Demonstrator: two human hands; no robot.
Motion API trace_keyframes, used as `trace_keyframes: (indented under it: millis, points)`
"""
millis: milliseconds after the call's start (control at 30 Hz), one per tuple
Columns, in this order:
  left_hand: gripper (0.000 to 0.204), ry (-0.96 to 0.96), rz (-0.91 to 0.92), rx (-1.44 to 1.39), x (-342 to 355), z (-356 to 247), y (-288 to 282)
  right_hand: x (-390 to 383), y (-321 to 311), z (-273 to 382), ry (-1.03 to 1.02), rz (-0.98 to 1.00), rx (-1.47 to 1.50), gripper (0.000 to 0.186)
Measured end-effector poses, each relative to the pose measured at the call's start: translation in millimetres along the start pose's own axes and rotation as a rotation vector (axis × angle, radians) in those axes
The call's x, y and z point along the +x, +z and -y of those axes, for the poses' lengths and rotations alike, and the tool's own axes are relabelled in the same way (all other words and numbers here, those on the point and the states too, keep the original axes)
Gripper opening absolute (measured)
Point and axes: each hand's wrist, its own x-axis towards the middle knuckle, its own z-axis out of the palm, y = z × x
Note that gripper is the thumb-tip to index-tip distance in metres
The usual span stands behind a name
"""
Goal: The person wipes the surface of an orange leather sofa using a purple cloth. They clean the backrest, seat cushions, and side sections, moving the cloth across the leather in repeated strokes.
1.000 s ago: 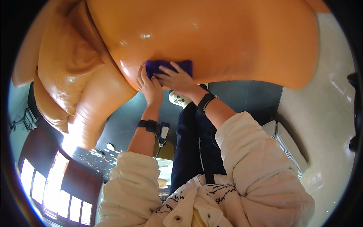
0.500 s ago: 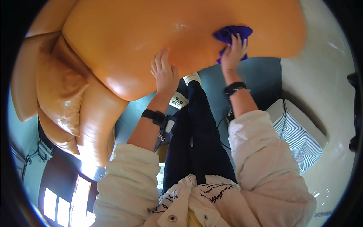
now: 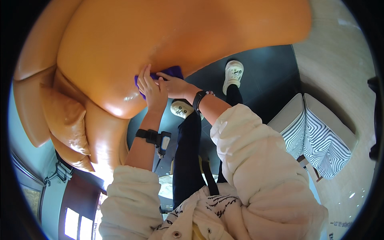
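Purple cloth (image 3: 175,71) lies right under both my hands, on the glossy orange sofa seat (image 3: 192,32), near its rounded front edge; long axis runs sideways, right end a bit farther from me. My left hand (image 3: 155,89) is over its left part, fingers extended, slightly spread; my right hand (image 3: 177,85) is on the near side, pointing left, fingertips partly hidden, can't tell if pinching. Both about equally near. Orange cushion (image 3: 64,120) off left, dark floor (image 3: 270,68) below, striped chair (image 3: 326,140) right.
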Motion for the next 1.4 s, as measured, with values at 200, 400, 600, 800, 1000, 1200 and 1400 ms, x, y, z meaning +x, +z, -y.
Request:
trace_keyframes:
  millis: [200, 400, 600, 800, 1000, 1200, 1400]
  points:
    - [0.057, 0.116, 0.132, -0.019, 41, -117, 73, -98, -97, -87, 0.172, -0.002, -0.172, 0.043]
    - [0.057, 0.316, 0.282, -0.036, 103, -240, 155, -234, -185, -186, 0.579, -0.292, -0.43, 0.046]
    - [0.047, 0.501, 0.344, -0.03, 159, -322, 218, -320, -234, -256, 0.885, -0.679, -0.573, 0.051]
    - [0.035, 0.583, 0.418, 0.029, 175, -327, 239, -362, -257, -324, 1.214, -1.304, -0.32, 0.044]
    - [0.029, 0.587, 0.424, 0.096, 150, -299, 230, -406, -242, -360, 1.231, -1.488, -0.129, 0.044]
    - [0.03, 0.354, 0.347, 0.028, 117, -249, 197, -348, -186, -294, 1.375, -1.485, -0.275, 0.048]
    - [0.03, 0.182, 0.278, 0.002, 77, -165, 131, -226, -134, -196, 1.398, -1.536, 0.097, 0.058]
